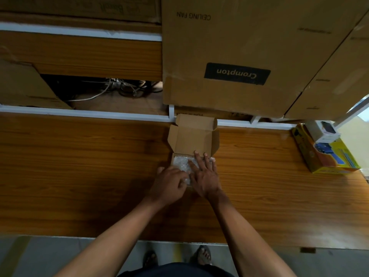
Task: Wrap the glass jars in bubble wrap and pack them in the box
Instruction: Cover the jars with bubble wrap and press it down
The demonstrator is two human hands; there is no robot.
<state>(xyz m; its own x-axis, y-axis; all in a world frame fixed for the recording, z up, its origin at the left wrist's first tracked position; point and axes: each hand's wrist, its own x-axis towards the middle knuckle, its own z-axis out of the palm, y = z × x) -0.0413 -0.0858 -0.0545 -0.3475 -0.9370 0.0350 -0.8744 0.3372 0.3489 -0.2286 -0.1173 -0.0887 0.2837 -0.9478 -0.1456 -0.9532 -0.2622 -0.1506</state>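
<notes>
A small cardboard box (191,136) stands open on the wooden table, its lid flap tilted back. Bubble wrap (180,161) fills the box, and whatever it covers is hidden. My right hand (204,174) lies flat on the wrap, fingers spread and reaching to the box's far edge. My left hand (169,183) sits at the near left corner of the box, fingers curled and pinching the near edge of the wrap. No bare glass jar is in sight.
Large cardboard cartons (239,56) stand behind the table on the right. A yellow product box (327,154) with a small white box (325,130) on it lies at the table's right end. Cables (111,88) lie in a gap behind on the left.
</notes>
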